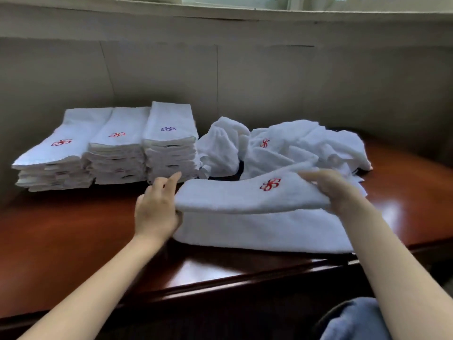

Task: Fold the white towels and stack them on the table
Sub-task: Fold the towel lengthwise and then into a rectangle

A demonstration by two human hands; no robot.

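Towel [245, 200]: thick white terry with a red emblem, lying front right on the table [73, 231], top layer doubled over lengthwise. Left hand [157, 207] pinches its left end and right hand [331, 190] grips its right end, apparently to keep the edges aligned. Crumpled heap [301, 146] just behind. Three squared stacks [110, 148] rear left. Table is glossy red-brown wood.

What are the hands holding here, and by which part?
Both hold the half-folded white towel: the left hand grips the left end of its upper layer, the right hand grips the right end.
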